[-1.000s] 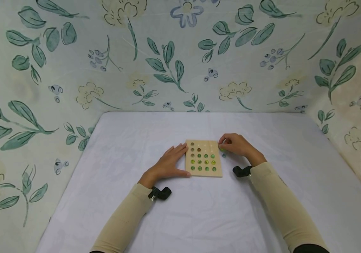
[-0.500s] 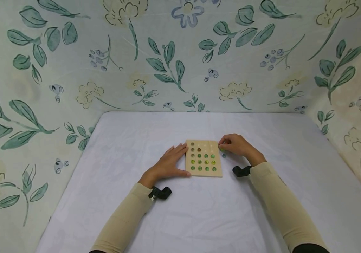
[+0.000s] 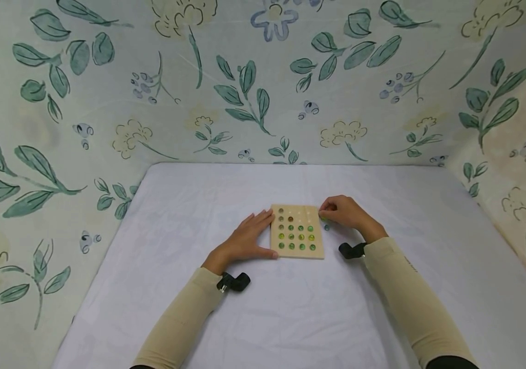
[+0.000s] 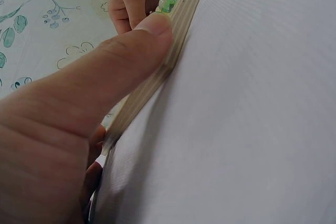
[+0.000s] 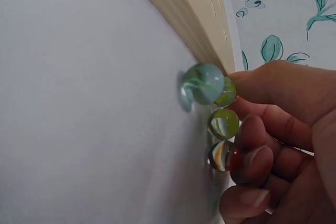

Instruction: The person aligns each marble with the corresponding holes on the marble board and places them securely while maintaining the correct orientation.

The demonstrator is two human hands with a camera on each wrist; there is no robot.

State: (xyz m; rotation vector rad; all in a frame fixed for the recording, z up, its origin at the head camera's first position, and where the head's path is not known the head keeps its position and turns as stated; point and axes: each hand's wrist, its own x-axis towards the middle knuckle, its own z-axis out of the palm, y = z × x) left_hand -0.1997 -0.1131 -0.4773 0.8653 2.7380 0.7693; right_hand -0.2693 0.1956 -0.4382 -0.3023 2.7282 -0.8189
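Note:
A square wooden board [image 3: 296, 254] with rows of glass marbles [image 3: 291, 237] lies on the white cloth. My left hand [image 3: 246, 239] rests against its left side, fingers straight along the edge and thumb at the near-left corner. In the left wrist view the thumb [image 4: 134, 51] presses on the board's edge. Beyond the board's right edge, my right hand [image 3: 346, 211] pinches a yellow-green marble [image 5: 227, 93] between thumb and index finger. A pale blue marble [image 5: 205, 83] partly hides it. By the curled fingers sit a green marble [image 5: 224, 123] and an orange-striped one [image 5: 222, 156].
White cloth [image 3: 290, 318] covers the table around the board. Behind it and at both sides hangs a fabric backdrop [image 3: 253, 143] with leaves and flowers. Small dimples show in the bare far-right part of the board. A black wrist camera [image 3: 234, 282] sits at the left wrist.

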